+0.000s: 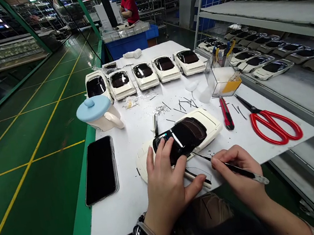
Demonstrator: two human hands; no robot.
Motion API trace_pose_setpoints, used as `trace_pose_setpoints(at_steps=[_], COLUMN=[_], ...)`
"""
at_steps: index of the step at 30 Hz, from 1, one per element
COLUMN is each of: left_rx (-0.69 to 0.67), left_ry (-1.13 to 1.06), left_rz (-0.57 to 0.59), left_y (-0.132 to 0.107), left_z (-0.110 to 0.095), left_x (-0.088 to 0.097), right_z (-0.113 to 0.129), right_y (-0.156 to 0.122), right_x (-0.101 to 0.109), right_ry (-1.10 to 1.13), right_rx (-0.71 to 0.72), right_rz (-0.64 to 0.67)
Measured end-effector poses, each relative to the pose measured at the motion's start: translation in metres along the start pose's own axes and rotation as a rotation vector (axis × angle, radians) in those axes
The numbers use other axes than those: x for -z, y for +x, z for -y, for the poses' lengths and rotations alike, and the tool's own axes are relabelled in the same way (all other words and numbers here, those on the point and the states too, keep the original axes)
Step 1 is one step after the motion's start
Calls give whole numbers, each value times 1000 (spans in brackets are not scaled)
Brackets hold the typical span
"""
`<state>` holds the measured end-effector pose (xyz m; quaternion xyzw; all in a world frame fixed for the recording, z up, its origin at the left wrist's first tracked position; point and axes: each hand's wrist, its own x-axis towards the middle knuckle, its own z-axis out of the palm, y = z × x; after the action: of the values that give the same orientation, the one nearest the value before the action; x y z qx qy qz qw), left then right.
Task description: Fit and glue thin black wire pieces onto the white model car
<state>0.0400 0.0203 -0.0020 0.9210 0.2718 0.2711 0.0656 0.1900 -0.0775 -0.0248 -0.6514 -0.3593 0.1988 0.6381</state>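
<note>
A white model car (203,126) with a dark roof lies on the white table (124,214) in front of me. My left hand (167,183) rests on its front, fingers pressed on the dark windscreen and thumb against its side. My right hand (238,176) pinches thin metal tweezers (233,168), whose tip points at the car's side by the door. Thin black strips (182,107) lie scattered on the table behind the car.
Several finished white cars (144,75) line the far table edge. A blue-lidded mug (98,113) and black phone (99,169) sit left. Red scissors (274,124), a red knife (226,112) and a clear box (224,79) sit right. Shelves of cars (273,61) stand right. A person in red (129,4) works behind.
</note>
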Motion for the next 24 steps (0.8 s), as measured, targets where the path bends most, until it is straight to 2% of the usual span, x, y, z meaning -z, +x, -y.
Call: trace_pose_setpoints(at_steps=[10,21,24], left_rx=[27,48,43], left_ry=[38,70,75], left_rz=[44,40,34], left_y=[3,3,3], left_z=[-1,-4,-3], left_x=[-1,-2,-2], right_z=[3,4,3], right_y=[1,3,3], right_x=[-2,-3,-2], right_ry=[-5,7,19], right_rx=[24,82,95], right_rz=[3,-13,18])
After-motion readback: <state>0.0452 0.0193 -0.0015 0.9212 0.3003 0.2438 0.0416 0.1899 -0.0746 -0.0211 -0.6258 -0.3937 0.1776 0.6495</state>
